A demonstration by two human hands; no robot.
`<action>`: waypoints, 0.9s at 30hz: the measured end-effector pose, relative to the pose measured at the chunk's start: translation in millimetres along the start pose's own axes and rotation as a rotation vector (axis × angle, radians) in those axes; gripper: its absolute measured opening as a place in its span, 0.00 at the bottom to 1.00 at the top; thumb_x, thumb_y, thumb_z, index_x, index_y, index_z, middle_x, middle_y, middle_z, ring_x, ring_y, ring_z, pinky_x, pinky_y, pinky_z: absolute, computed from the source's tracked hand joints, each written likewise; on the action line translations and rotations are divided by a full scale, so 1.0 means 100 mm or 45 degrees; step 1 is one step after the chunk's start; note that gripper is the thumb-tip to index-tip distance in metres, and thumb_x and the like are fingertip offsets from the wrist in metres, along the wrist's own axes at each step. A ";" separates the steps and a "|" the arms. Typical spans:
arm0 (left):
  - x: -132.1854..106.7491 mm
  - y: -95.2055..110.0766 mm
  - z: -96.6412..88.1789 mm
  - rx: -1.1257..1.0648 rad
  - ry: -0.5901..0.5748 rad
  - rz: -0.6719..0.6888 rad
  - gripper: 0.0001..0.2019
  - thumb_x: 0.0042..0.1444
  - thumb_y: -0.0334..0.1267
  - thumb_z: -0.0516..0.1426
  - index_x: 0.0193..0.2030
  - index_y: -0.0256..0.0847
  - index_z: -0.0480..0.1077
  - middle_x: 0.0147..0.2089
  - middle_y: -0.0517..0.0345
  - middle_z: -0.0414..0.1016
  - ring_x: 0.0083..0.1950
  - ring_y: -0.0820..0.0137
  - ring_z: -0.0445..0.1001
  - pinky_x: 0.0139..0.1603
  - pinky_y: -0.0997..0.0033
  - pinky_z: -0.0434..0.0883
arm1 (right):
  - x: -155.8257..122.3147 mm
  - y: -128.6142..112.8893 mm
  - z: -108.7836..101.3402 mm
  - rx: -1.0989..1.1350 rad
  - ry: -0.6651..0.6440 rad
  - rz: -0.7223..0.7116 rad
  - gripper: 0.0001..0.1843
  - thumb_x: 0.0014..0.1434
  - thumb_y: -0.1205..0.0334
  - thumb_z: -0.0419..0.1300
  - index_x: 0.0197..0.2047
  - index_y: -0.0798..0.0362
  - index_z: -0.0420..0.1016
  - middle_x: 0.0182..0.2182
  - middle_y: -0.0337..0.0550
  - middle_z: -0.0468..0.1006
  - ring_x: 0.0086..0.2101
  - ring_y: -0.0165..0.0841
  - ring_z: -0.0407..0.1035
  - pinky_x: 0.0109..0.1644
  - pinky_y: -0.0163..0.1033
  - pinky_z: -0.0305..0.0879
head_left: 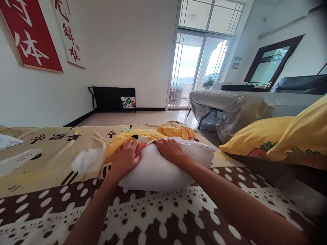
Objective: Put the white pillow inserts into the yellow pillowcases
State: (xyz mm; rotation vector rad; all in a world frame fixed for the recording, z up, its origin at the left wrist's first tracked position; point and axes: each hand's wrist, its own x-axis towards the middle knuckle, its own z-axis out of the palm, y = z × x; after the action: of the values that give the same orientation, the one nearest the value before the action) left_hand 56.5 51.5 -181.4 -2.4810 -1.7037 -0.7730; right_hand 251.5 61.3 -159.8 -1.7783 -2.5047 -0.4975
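On bed: left hand (125, 157) grip pinches yellow pillowcase (153, 133); right hand (169, 149) flat on pillow (163, 166); fingertips hidden.

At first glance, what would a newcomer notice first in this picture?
In the middle, the left hand and right hand press on a plump white pillow insert at the opening of a yellow cartoon pillowcase. They lie on a brown-and-beige patterned bedsheet. At right, two yellow cased pillows are stacked.
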 end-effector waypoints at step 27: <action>0.05 0.29 0.31 0.073 0.541 -0.032 0.13 0.47 0.31 0.54 0.17 0.42 0.54 0.18 0.60 0.63 0.23 0.70 0.60 0.28 0.69 0.53 | -0.24 -0.49 0.22 0.128 0.259 -0.287 0.31 0.58 0.53 0.52 0.55 0.73 0.68 0.53 0.72 0.69 0.54 0.52 0.62 0.59 0.51 0.52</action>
State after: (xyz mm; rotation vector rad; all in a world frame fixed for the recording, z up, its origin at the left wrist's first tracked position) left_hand 95.4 53.7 -198.8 -2.0667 -1.5760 -1.1362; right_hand 218.1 31.2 -196.8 -1.3446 -2.5475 -0.5212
